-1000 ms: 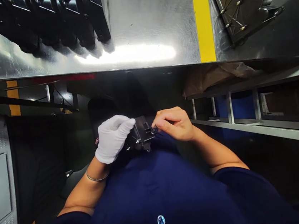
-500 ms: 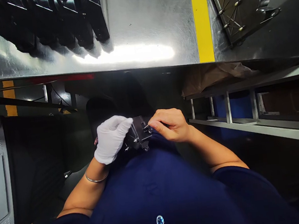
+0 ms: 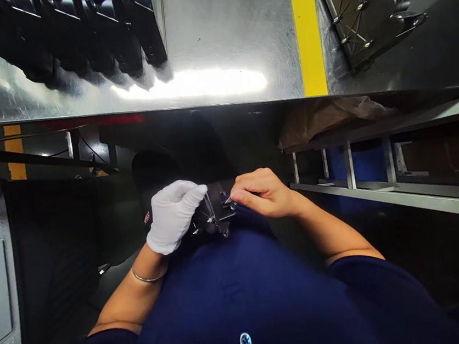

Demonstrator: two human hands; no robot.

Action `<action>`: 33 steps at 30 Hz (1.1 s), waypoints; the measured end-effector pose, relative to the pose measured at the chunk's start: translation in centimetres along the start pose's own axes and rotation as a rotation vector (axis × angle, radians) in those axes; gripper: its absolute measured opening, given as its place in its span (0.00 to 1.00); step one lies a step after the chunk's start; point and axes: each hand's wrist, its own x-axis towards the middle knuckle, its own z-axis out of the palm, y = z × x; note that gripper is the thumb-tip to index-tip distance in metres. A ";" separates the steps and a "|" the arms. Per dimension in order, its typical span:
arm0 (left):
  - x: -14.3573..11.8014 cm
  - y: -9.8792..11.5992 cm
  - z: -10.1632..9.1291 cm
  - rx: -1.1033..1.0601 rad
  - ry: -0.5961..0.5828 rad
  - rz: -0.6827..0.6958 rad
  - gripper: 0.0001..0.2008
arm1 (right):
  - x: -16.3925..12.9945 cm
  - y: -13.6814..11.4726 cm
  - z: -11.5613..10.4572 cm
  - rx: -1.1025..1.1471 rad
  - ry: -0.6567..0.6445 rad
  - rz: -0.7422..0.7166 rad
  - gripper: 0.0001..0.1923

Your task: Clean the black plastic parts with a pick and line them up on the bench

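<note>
Both hands work low, below the near edge of the metal bench [image 3: 214, 35], just above the lap. My left hand [image 3: 174, 216], in a white glove, is clamped around the left side of a small black part [image 3: 214, 213], fingers wrapped over its top edge, which I judge steadies it and tilts its face up toward the camera. My right hand [image 3: 263, 193], bare, sits at the part's right edge with thumb and forefinger pinched together on something tiny at a small fitting; what is pinched is too small to tell. Holding the part against the dark blue shirt [image 3: 244, 297] likely gives a brace for fine finger work. A thin bracelet [image 3: 148, 277] rides the left wrist. On the bench, far left, stands a row of black moulded parts [image 3: 84, 28]; far right, beyond a yellow stripe [image 3: 307, 30], lies a flat black ribbed plate [image 3: 364, 7] with brass inserts. A grey shelf frame [image 3: 379, 177] runs along the right. Against half a second ago, the right fingertips sit slightly lower and closer on the fitting, and the part is turned a touch; the left-hand hold looks unchanged.
</note>
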 end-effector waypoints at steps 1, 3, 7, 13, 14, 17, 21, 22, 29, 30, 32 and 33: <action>-0.1 0.0 0.0 -0.002 -0.031 0.011 0.11 | 0.0 0.0 -0.3 0.080 -0.075 0.026 0.15; -0.1 0.0 -0.2 0.013 -0.083 0.057 0.11 | -0.1 0.0 -0.8 0.246 -0.217 0.067 0.18; 0.4 0.0 -0.8 0.065 -0.061 0.162 0.11 | 0.0 -0.1 -1.0 0.208 -0.215 0.046 0.24; 0.7 -0.2 -1.0 0.155 -0.093 0.196 0.11 | 0.4 -0.3 0.2 -0.180 -0.125 -0.059 0.25; 0.7 -0.3 -1.0 0.172 -0.090 0.191 0.11 | 0.4 -0.2 0.3 -0.185 -0.131 -0.060 0.25; 0.7 -0.2 -0.9 0.197 -0.055 0.191 0.12 | 0.4 -0.2 0.4 -0.194 -0.125 -0.057 0.26; 0.7 0.0 -0.7 0.168 -0.005 0.181 0.13 | 0.4 -0.1 0.3 -0.261 -0.045 -0.065 0.24; 0.7 0.0 -0.7 0.156 -0.002 0.174 0.13 | 0.4 -0.1 0.3 -0.282 -0.029 -0.073 0.24; 0.6 -0.2 0.0 0.096 0.056 0.083 0.15 | 0.3 0.3 0.6 -0.433 0.007 -0.117 0.27; 0.6 -0.3 0.2 0.090 0.066 0.067 0.15 | 0.2 0.5 0.7 -0.455 0.034 -0.121 0.27; 0.6 -0.3 0.5 0.081 0.082 0.031 0.15 | 0.1 0.8 0.9 -0.498 0.097 -0.126 0.27; 0.6 -0.3 0.6 0.078 0.085 0.012 0.15 | 0.1 0.9 1.0 -0.522 0.126 -0.127 0.28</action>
